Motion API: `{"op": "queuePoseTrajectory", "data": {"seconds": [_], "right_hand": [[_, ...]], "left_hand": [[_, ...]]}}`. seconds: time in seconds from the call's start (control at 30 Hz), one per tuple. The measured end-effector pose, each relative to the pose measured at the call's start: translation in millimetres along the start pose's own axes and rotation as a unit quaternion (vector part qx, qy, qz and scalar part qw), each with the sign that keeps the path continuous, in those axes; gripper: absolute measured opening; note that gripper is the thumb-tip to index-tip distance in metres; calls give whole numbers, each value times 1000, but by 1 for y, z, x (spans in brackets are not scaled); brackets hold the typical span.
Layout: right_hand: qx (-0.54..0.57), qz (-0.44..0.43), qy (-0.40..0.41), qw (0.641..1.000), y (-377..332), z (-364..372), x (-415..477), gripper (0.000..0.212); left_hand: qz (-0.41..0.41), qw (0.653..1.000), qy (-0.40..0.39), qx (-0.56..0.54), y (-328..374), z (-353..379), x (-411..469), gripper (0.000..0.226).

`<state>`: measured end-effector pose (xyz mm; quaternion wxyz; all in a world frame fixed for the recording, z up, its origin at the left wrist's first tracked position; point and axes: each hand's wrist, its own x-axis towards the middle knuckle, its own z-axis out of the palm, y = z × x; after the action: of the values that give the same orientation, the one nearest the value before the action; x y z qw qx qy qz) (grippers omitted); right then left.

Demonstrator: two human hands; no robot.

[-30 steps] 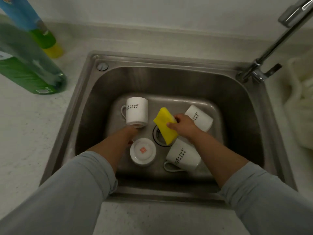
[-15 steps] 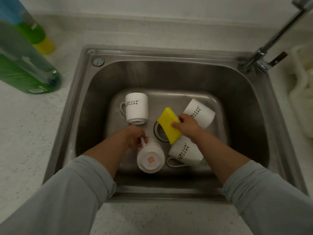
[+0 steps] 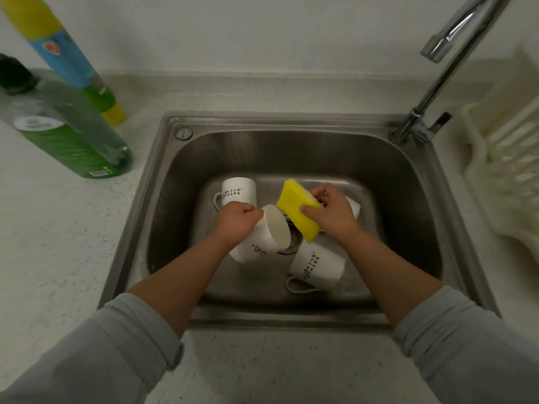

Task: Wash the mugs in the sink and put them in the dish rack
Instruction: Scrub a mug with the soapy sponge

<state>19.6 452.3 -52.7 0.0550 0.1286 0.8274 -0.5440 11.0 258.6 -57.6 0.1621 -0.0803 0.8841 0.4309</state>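
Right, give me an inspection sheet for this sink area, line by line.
Surface: speckled countertop around a steel sink; no running water seen.
Job's things: four white mugs in the sink. The held mug is tilted, mouth toward the yellow sponge. There is also a back-left mug, a front-right mug on its side, and a fourth mug mostly hidden behind the right hand. The dish rack sits at right, no mug seen in it.
Clutter: green bottle and blue-yellow bottle left of the sink.
Grippers: left hand grips the held mug; right hand holds the sponge.
Cables: nothing seen.
Surroundings: faucet at back right; pale wall.
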Motion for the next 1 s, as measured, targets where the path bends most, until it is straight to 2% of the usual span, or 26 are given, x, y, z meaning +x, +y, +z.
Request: {"op": "queuePoseTrajectory", "data": {"seconds": [0.07,0.13,0.23,0.33,0.47,0.6,0.67,0.7,0.77,0.83,0.87,0.97,1.0], "right_hand": [[1,-70,11,997,-8,-7,-8,32],[-42,-153,13,987,-17,-13,-20,27],[-196,-302,-7,933,-25,-16,-36,27],[-300,-363,-31,882,-23,-10,-52,31],[-331,-390,-62,857,-34,-5,-63,41],[-381,-384,-175,823,-62,-2,-66,40],[-423,-353,-224,804,-77,1,-71,40],[-424,-329,-273,799,-81,1,-73,40],[-390,-242,-363,811,-89,-2,-72,42],[-368,-186,-393,822,-95,-3,-70,58],[-366,-183,-395,822,-98,-3,-70,64],[-338,-231,-347,844,-99,-1,-71,45],[-318,-244,-326,856,-98,-3,-71,44]], "left_hand": [[47,997,54,-28,9,-3,-7,44],[92,988,108,-64,18,-5,-12,40],[123,975,155,-100,28,-7,-17,30],[153,962,167,-152,35,-9,-21,27],[242,947,149,-148,45,-16,-26,28],[349,921,140,-98,63,-19,-33,38],[410,897,151,-69,75,-19,-37,38],[436,885,154,-56,80,-20,-39,37],[465,869,158,-51,85,-22,-40,37],[464,867,165,-82,88,-26,-38,38],[463,864,172,-95,88,-29,-36,38],[451,862,208,-103,88,-37,-29,38],[434,867,219,-111,86,-39,-26,38]]}}
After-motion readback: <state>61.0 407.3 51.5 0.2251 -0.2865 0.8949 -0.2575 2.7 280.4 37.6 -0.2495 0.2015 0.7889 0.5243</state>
